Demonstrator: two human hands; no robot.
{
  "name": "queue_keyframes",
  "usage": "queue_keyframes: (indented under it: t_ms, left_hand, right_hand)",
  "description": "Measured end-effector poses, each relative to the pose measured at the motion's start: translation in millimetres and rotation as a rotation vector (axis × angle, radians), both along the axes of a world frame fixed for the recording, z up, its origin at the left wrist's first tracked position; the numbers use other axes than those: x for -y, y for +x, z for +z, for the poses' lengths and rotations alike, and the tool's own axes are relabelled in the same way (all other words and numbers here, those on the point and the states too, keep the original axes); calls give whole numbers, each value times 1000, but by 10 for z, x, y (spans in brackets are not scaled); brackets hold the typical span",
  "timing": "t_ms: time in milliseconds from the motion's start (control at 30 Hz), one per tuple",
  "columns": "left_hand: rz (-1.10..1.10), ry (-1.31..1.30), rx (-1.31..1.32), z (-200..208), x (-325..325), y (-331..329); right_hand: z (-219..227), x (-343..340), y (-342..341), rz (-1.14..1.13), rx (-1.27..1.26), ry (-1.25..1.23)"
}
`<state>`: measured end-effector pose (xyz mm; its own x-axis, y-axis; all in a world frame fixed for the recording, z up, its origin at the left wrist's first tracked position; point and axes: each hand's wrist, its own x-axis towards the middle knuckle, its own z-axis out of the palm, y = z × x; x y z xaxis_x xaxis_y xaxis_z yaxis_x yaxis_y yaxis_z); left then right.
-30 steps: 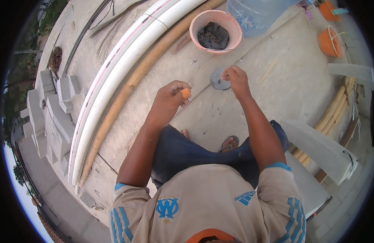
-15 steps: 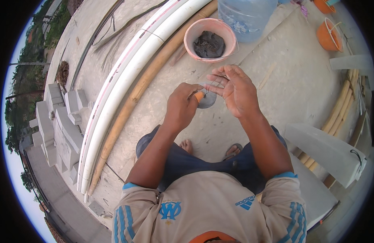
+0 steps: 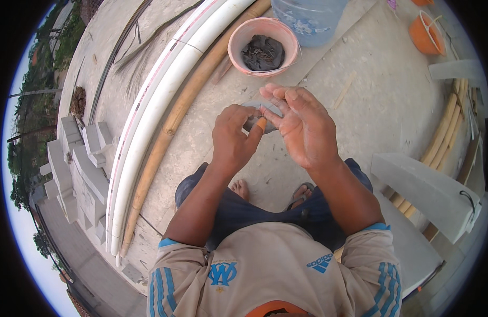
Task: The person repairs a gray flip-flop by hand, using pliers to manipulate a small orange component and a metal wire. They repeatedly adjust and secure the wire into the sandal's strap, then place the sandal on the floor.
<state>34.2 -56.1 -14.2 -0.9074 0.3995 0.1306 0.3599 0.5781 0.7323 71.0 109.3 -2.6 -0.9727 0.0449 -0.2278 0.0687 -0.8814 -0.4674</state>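
Note:
My left hand (image 3: 232, 131) is closed in a pinch, thumb against fingers, at the edge of a round, flat grey disc (image 3: 249, 124). An orange covering (image 3: 262, 123) wraps the thumb's tip. Opposite it, my right hand (image 3: 306, 127) has its fingers stretched out and apart, palm turned inward. One right fingertip meets the left fingertips over the disc, where a thin piece of wire is hard to make out. Both hands hide much of the disc.
Beyond my hands stands a pinkish bucket (image 3: 235, 48) with a black plastic bag (image 3: 265, 53) of thin pieces inside. A clear blue container (image 3: 312, 24) adjoins it. White pipes (image 3: 149, 113) and bamboo (image 3: 169, 124) lie left; concrete beams (image 3: 423, 187) and an orange bucket (image 3: 426, 37) are right.
The right fingers have come closer to the left fingertips, and the disc is now more covered. The view has shifted slightly, so the bucket appears farther left and higher.

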Motion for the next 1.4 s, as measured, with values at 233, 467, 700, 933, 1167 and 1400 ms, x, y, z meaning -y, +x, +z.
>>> queue_keyframes:
  t_ms: [233,467,700,933,1167,1400]
  left_hand:
    - [-32,83,-67,-5,-23,8]
    - [44,146,-336,147,-3,-179]
    - [177,11,-575,578,-90,-316]
    - [68,145,-643,897,-383,-517]
    - [-37,495,-352,789,-561,-396]
    - [-293,683,121,1000,-589,-223]
  right_hand:
    - [158,-41,34,11,11,116]
    - [178,-305,-27,-134,51,421]
    - [695,-208,151,-79,-378,1122]
    - [824,-378,286,-203,-424,1166]
    - [850,-482,361,-379,-459,917]
    - [1119,-740,350,-457,-331,631]
